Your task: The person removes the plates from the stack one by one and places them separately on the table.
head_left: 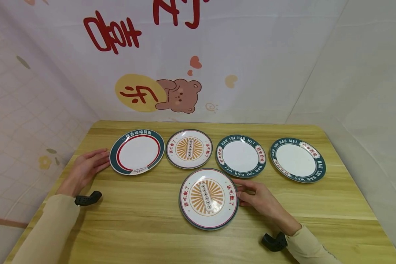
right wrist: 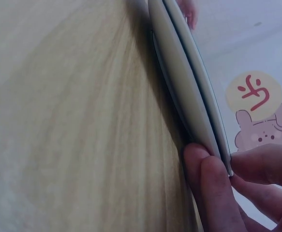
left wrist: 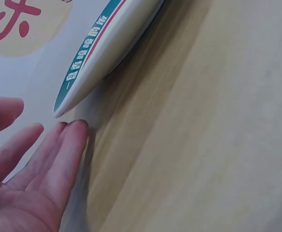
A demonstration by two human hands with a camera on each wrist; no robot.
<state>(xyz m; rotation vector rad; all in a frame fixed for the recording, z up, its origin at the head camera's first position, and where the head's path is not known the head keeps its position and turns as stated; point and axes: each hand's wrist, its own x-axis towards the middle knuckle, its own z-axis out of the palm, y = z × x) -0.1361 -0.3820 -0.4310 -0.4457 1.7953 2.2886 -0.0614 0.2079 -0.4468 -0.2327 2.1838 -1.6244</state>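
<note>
My right hand (head_left: 259, 200) is at the right rim of a pair of stacked plates (head_left: 189, 190) in the middle of the table. The top plate is white with an orange sunburst and red lettering. In the right wrist view two plate edges (right wrist: 191, 72) lie one over the other, and fingers (right wrist: 215, 181) pinch them from below and above. My left hand (head_left: 87, 168) rests beside the far-left plate (head_left: 138, 150), white with a teal band and red ring. Its fingers (left wrist: 73, 145) lie loosely extended, tips right at that plate's rim.
Behind the stack stand a smaller sunburst plate (head_left: 189, 148) and a teal-rimmed plate (head_left: 239, 156). Another teal-rimmed plate (head_left: 297, 160) lies at the right. The wooden table (head_left: 135, 220) meets a printed white cloth backdrop (head_left: 260, 55) at the back.
</note>
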